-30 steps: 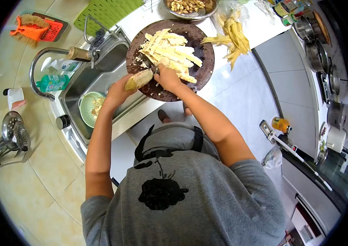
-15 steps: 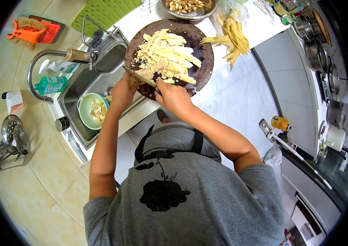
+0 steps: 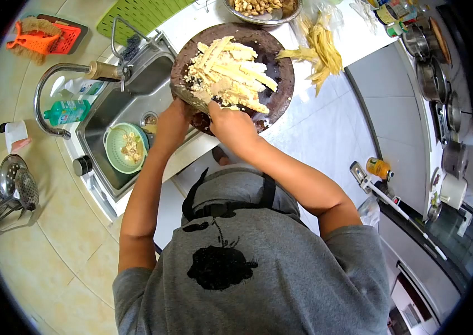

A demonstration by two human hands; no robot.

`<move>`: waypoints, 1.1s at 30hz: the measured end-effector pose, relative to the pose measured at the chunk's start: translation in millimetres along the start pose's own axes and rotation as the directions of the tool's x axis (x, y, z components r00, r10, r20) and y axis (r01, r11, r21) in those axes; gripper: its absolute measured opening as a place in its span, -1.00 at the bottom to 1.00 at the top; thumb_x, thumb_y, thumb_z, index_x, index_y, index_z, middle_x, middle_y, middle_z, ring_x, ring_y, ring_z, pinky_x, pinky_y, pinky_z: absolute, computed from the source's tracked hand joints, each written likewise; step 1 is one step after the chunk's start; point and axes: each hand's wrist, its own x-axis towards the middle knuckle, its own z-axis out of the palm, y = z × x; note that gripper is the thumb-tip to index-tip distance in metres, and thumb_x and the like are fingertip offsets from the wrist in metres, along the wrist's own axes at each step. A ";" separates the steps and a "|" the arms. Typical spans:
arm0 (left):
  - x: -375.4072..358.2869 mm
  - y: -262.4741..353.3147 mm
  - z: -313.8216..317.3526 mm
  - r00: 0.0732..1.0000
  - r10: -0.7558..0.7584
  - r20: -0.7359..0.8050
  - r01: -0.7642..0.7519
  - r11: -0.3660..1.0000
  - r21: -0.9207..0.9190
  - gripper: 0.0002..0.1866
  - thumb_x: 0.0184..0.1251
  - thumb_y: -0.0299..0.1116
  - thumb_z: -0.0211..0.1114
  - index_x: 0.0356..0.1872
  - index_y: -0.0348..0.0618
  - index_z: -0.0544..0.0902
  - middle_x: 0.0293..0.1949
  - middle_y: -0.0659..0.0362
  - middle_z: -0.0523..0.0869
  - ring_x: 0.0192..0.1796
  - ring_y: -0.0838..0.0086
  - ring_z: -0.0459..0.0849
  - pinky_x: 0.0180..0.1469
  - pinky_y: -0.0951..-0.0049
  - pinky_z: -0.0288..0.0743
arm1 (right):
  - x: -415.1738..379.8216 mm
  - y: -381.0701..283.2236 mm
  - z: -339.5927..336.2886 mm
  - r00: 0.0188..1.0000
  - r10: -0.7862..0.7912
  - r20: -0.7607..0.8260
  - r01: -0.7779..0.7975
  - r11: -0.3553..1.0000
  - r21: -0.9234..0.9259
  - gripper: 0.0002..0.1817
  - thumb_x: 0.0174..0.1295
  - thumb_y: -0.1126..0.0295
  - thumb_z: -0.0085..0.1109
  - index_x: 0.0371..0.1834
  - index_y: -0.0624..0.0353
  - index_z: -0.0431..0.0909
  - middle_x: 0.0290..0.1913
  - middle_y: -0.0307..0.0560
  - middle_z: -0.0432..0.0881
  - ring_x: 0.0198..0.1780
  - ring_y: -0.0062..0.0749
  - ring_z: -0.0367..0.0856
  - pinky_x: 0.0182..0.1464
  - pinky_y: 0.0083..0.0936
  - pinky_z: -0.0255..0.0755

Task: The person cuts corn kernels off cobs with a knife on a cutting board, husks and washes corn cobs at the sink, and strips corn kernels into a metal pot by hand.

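Observation:
A round dark chopping board (image 3: pixel 281 89) lies on the white counter beside the sink. Pale yellow strips (image 3: pixel 239 72) and crumbly bits are heaped on it. A knife (image 3: pixel 191 97) with a broad blade lies across the board's near left part, at the heap's edge. My right hand (image 3: pixel 231 124) is closed at the right end of the knife, over the near rim. Near the blade's left end, my left hand (image 3: pixel 173 121) is closed, its fingertips mostly hidden. What it grips cannot be made out.
Left of the board is a steel sink (image 3: pixel 130 106) with a green colander (image 3: pixel 115 149) and a faucet (image 3: pixel 41 100). Behind the board stands a metal bowl (image 3: pixel 270 21) of brown pieces. Yellow husks (image 3: pixel 323 50) lie to the right.
The knife blade now shows its broad face more. My right hand has shifted slightly left relative to the board, while my left hand remains by its near left rim.

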 end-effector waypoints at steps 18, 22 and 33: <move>0.0 -14.8 -4.5 1.000 0.002 -0.005 -0.003 0.998 -0.057 -0.66 0.33 -0.36 0.24 0.06 -0.21 0.40 -0.08 -0.16 0.64 -0.05 -0.11 0.63 -0.07 0.02 0.48 | 8.9 14.1 7.4 0.982 0.105 0.156 -0.110 0.993 0.029 -0.72 0.17 0.40 0.15 -0.20 0.36 0.34 -0.49 0.29 0.63 -0.36 0.20 0.67 -0.29 -0.01 0.54; -2.6 -12.8 0.3 1.000 0.019 -0.002 -0.019 0.999 -0.051 -0.68 0.36 -0.36 0.24 0.04 -0.21 0.40 -0.08 -0.17 0.65 -0.02 -0.11 0.62 -0.06 0.04 0.47 | 24.1 18.9 23.9 0.982 0.110 0.154 -0.116 0.993 0.031 -0.72 0.17 0.39 0.15 -0.16 0.36 0.36 -0.47 0.28 0.64 -0.34 0.20 0.67 -0.26 -0.01 0.54; -6.5 -11.4 -6.1 1.000 0.026 -0.017 -0.027 0.998 -0.062 -0.72 0.30 -0.43 0.22 -0.04 -0.22 0.38 -0.11 -0.17 0.64 -0.05 -0.16 0.60 -0.08 -0.03 0.45 | 15.3 24.3 34.9 0.972 0.168 0.165 -0.182 0.981 0.072 -0.75 0.15 0.42 0.11 -0.19 0.34 0.36 -0.44 0.31 0.64 -0.31 0.19 0.67 -0.22 0.02 0.52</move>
